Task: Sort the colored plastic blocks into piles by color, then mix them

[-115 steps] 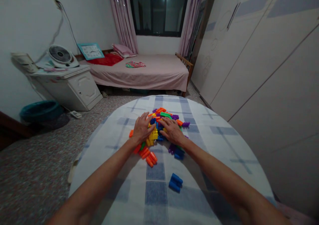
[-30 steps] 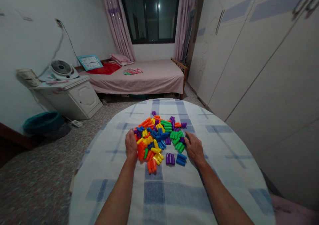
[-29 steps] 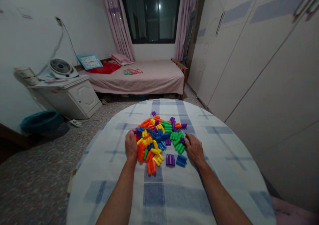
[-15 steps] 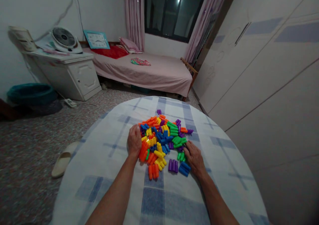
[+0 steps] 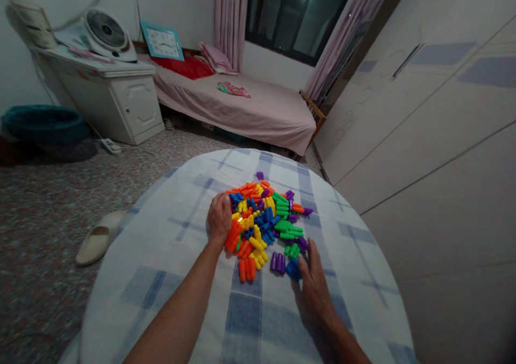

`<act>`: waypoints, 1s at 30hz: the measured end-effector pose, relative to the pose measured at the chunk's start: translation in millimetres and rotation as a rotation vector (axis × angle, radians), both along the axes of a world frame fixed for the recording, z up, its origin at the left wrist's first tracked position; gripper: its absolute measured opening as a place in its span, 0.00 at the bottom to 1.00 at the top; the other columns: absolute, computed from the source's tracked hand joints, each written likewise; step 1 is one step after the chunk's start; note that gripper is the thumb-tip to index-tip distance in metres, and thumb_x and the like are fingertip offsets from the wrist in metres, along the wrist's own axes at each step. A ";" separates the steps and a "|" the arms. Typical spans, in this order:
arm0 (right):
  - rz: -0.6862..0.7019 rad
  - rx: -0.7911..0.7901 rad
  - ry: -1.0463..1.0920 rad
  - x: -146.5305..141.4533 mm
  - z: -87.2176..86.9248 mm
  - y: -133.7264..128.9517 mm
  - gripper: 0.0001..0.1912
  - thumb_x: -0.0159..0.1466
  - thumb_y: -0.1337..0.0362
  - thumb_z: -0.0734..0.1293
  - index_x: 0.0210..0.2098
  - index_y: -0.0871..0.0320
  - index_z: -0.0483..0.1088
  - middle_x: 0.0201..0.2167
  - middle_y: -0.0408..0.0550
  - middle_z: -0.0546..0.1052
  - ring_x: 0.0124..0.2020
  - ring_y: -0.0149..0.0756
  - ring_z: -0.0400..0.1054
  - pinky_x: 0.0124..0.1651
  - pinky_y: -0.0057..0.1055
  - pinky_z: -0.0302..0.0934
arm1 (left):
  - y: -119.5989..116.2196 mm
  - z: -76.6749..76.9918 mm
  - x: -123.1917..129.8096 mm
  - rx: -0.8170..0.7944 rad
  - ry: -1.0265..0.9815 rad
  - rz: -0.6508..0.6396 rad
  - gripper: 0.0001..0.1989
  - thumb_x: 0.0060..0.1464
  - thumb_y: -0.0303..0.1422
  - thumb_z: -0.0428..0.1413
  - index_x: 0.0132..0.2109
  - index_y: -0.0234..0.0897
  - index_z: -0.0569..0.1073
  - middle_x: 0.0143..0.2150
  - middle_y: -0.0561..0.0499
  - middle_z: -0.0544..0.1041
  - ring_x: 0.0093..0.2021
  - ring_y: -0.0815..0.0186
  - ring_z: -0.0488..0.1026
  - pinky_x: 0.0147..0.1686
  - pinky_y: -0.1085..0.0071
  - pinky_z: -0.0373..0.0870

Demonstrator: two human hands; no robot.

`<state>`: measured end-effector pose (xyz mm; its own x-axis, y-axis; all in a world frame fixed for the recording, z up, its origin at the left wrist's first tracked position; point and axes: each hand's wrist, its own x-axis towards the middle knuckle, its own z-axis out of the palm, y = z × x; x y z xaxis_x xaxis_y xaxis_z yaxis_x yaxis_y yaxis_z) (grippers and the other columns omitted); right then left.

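Note:
A pile of plastic pieces in orange, yellow, green, blue and purple lies on the checked tablecloth (image 5: 278, 321). My left hand (image 5: 220, 216) rests against the pile's left side, its fingers curled in; whatever they might hold is hidden. At the lower right of the pile, my right hand (image 5: 313, 278) has its thumb and fingers apart, beside a blue piece (image 5: 293, 269). Left of that blue piece is a purple piece (image 5: 278, 263). An orange piece (image 5: 247, 270) lies at the pile's near edge, and green pieces (image 5: 288, 229) are on its right side.
Beyond the round table stands a bed (image 5: 266, 108) with a pink sheet. A white cabinet (image 5: 133, 103) with a fan (image 5: 107, 29) is at the left, near a teal basin (image 5: 44, 125). A slipper (image 5: 99, 238) lies on the floor. A wardrobe (image 5: 435, 165) fills the right.
My right hand has moved from the green pieces down toward the blue piece, and its fingers have spread. My left hand stays at the pile's left side. The camera view has shifted slightly.

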<state>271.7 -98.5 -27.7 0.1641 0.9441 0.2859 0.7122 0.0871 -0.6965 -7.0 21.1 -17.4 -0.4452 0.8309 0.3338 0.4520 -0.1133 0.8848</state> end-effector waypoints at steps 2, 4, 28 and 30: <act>-0.005 0.000 -0.004 -22.9 -6.6 1.8 0.34 0.67 0.51 0.56 0.69 0.53 0.45 0.69 0.54 0.50 0.69 0.48 0.44 0.67 0.54 0.44 | -0.5 0.4 0.1 -0.003 0.004 0.003 0.22 0.64 0.41 0.37 0.47 0.36 0.72 0.52 0.41 0.73 0.55 0.59 0.68 0.60 0.58 0.62; -0.001 0.014 -0.008 -43.5 -7.6 11.6 0.35 0.67 0.50 0.55 0.69 0.56 0.43 0.70 0.55 0.47 0.70 0.47 0.40 0.68 0.53 0.41 | -1.0 0.6 -0.2 -0.006 0.004 0.001 0.22 0.64 0.41 0.37 0.48 0.36 0.72 0.52 0.41 0.73 0.56 0.59 0.68 0.60 0.58 0.62; 0.326 -0.244 -0.534 -129.8 54.4 291.5 0.16 0.63 0.64 0.64 0.50 0.54 0.74 0.48 0.55 0.72 0.47 0.44 0.68 0.50 0.39 0.61 | 2.2 1.7 0.3 -0.039 -0.010 0.006 0.22 0.65 0.41 0.38 0.50 0.36 0.72 0.55 0.41 0.72 0.58 0.59 0.67 0.61 0.58 0.61; 0.348 -0.251 -0.547 -127.6 55.8 289.1 0.17 0.61 0.67 0.65 0.49 0.55 0.75 0.46 0.56 0.72 0.42 0.41 0.69 0.46 0.35 0.62 | 2.9 2.2 0.6 -0.039 -0.010 0.014 0.22 0.65 0.40 0.38 0.50 0.36 0.72 0.54 0.41 0.72 0.57 0.59 0.67 0.61 0.58 0.61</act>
